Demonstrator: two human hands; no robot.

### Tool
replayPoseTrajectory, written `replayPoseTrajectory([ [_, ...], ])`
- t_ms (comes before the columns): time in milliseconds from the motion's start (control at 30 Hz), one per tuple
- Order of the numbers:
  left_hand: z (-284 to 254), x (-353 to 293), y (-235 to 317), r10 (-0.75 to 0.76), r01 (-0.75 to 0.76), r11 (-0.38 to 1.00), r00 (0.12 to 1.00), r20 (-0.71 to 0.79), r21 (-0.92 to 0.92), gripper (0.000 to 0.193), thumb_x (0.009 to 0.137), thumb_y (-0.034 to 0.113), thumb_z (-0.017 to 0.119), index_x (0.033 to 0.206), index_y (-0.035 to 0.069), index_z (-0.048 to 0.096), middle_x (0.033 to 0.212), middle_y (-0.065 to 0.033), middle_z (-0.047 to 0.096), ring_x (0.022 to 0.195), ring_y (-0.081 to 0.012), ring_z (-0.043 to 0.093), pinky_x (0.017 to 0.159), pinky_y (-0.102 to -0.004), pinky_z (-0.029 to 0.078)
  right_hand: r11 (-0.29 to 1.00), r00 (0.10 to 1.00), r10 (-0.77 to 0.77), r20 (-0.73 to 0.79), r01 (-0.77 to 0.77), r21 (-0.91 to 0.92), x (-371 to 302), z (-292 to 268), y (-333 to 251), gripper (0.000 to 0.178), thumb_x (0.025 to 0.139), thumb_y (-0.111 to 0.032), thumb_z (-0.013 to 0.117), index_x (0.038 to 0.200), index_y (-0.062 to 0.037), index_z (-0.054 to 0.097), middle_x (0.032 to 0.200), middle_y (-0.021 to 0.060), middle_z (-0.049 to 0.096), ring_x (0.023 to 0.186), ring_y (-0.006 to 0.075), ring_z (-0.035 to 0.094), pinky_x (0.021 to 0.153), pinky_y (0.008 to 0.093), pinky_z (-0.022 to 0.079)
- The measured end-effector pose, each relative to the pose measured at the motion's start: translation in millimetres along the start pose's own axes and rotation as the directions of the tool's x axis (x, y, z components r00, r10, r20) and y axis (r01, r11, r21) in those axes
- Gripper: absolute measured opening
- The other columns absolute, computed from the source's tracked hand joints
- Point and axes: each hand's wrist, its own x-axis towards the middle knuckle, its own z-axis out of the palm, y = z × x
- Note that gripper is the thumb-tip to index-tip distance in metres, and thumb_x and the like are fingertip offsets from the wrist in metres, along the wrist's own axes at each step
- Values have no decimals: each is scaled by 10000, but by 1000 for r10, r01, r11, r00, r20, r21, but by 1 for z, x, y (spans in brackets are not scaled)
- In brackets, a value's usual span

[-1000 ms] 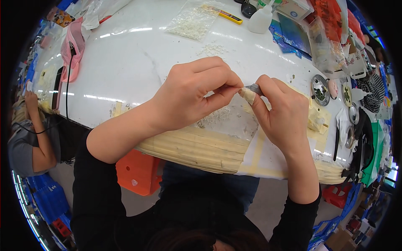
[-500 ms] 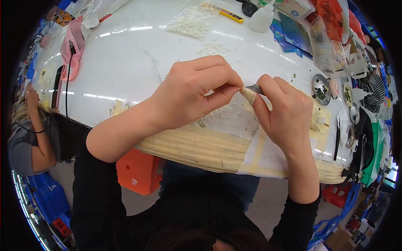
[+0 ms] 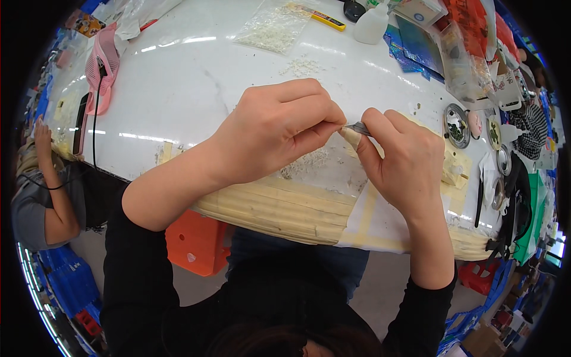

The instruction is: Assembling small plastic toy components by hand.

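"Grey tool [image 3: 358, 128] first: where do you have it?"

"You hold it over the desk [image 3: 178, 83], inward from the taped front edge [image 3: 279, 208] and nearer the right end than the left."

"And your hands?"

"Your right hand [image 3: 401, 157] pinches the tool between forefinger and thumb, the thumb wrapped in beige tape [image 3: 352, 138]. Your left hand [image 3: 279, 131] has thumb and forefinger pressed together right at the tool's tip; whatever you pinch there is too small to make out."

"How far along does that put you?"

"Partway, I'd judge: both your hands are busy at one spot, and nothing in sight can be called finished. Pale crumbs [image 3: 306, 163] lie scattered beneath your left hand, while more white bits [image 3: 301, 66] lie loose toward the far edge. Near that edge you have a clear bag [image 3: 273, 33] of white pieces, with a yellow cutter [image 3: 328, 22] by its corner. How much remains, your fingertips hide."
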Motion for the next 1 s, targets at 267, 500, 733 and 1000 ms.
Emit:
replayPoseTrajectory([
  [267, -5, 6, 0, -581, 662, 338, 706, 405, -668, 95, 901, 96, 667, 940, 9, 669, 826, -31, 663, 725, -89, 653, 643, -196, 530, 990, 993, 33, -114, -17, 139, 3, 3, 3, 187, 753, -178, 735, 785, -110, 564, 630, 13, 560, 524, 203, 570, 441, 315, 414],
  [500, -5, 3, -8, -605, 697, 82, 603, 520, -713, 143, 917, 163, 661, 975, 33, 659, 846, -33, 665, 712, -68, 640, 649, -180, 518, 843, 982, 146, -124, -58, 534, 4, 4, 0, 286, 723, 41, 666, 981, -78, 696, 763, 56, 630, 602, 154, 609, 531, 265, 488],
  [733, -3, 3, -6, -570, 682, -25, 591, 571, -731, 131, 930, 143, 651, 989, 26, 654, 881, -50, 677, 739, -77, 651, 683, -187, 536, 813, 981, 105, -165, 11, 582, 2, 7, -3, 494, 662, 110, 620, 1094, -104, 726, 819, 64, 641, 675, 155, 637, 584, 255, 516],
  [1000, -2, 2, -4, -556, 684, 119, 646, 523, -720, 141, 939, 123, 636, 1015, 10, 674, 899, -87, 704, 738, -84, 658, 674, -194, 542, 821, 986, 63, -157, 38, 570, 4, 5, 2, 488, 648, 112, 622, 1073, -104, 732, 793, 50, 619, 649, 152, 614, 564, 258, 503],
])
